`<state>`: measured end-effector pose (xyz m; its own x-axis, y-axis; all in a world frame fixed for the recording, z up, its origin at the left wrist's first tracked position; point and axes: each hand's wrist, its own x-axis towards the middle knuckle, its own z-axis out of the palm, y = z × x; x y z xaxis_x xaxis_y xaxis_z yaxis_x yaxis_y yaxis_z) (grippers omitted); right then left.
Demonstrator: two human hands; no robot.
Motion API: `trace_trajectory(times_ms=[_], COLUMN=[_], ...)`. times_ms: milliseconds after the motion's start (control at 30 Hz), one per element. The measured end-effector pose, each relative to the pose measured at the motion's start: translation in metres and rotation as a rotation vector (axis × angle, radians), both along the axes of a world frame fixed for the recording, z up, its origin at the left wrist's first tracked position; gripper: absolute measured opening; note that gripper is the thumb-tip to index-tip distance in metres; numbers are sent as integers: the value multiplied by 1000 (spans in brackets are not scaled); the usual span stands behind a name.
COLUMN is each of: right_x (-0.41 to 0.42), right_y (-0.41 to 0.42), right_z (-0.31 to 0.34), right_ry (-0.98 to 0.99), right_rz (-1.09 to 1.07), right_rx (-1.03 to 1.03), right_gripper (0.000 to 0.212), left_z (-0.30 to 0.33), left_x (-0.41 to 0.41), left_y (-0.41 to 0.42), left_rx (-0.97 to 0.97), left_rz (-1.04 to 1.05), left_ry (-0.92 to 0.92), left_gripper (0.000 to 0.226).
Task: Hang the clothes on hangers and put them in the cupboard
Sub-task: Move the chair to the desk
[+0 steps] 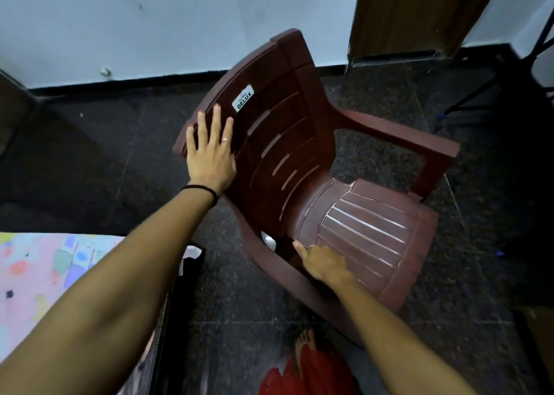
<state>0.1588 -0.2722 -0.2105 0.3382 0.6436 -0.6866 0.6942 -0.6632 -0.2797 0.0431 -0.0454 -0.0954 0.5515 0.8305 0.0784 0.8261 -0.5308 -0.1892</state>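
Note:
A brown plastic armchair (302,160) stands tilted on the dark floor in front of me. My left hand (211,151) presses flat against the left side of its slatted backrest, fingers straight and spread. My right hand (322,264) sits at the near edge of the seat beside the near armrest. Its thumb points out and its fingers are curled out of sight at that edge. No clothes or hangers lie on the chair. A brown wooden panel (419,14), perhaps the cupboard, stands at the top right.
A bed with a pastel patterned sheet (45,274) is at the lower left, and a black zipped bag (177,304) stands against it. My foot and red garment (305,364) show at the bottom. Black tripod legs (485,88) stand at the right, by the white wall (150,20).

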Motion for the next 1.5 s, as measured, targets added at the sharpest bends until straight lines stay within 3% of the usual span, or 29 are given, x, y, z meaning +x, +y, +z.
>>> trace_trajectory(times_ms=[133,300,433,600,833,1233,1500], right_x=[-13,-23,-25,-12,64,160,186], right_y=[-9,-15,-18,-18,-10,12,35], right_z=[-37,-48,-45,-34,13,60,78], right_ry=[215,318,315,288,215,250,299], right_rz=[-68,-160,-179,-201,-176,-91,-83], right_rx=[-132,-154,-148,-122,-66,-106,-149], right_gripper=[80,83,84,90,92,97,96], left_z=[3,16,30,47,80,100,112], left_x=[0,15,25,42,99,182,218], left_y=[23,38,57,79,111,132,157], left_rx=[5,-42,-134,-233,-387,-353,-440], left_rz=[64,89,159,213,112,135,156], left_ry=[-5,17,-95,-281,-276,-225,-147], left_gripper=[77,87,97,71,66,58,76])
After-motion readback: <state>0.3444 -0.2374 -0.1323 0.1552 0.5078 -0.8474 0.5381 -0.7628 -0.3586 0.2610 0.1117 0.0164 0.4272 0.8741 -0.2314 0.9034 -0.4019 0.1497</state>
